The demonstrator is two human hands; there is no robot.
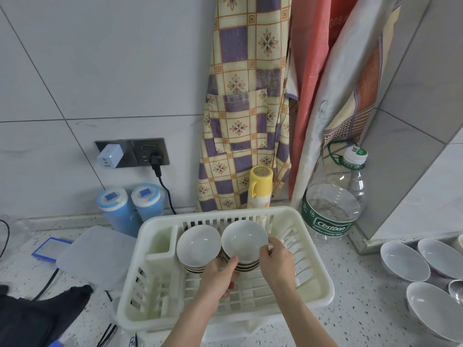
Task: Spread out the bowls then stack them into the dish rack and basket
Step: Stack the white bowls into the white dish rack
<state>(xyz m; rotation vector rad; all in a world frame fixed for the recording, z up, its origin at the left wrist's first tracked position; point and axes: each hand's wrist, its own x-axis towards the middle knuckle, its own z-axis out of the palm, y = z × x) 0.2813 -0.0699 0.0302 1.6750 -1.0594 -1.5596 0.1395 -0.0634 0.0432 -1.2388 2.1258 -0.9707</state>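
**Both hands on the right-hand bowl stack in the rack**

Left hand [220,276] is cupped around the near side of the right bowl stack [244,244], thumb up against the rim of the top bowl, fingers curled underneath the stack's lower edge. Right hand [276,262] grips the same stack from the other side, fingertips hooked over the rim. So both are grasping it, no slack.

That stack sits inside the white dish rack [160,291], toward the back, touching a second bowl stack [199,246] just to its left. Both piles are a few bowls deep, white inside with dark bands on the outside.

Off to the right on the speckled counter [360,296] there are three loose bowls [403,261] spread out, well apart from the rack.

Behind the rack: a yellow-capped bottle [260,186], a big clear water jug [333,199], two blue-lidded containers [130,206], and a checked apron [243,103] hanging on the tiled wall.
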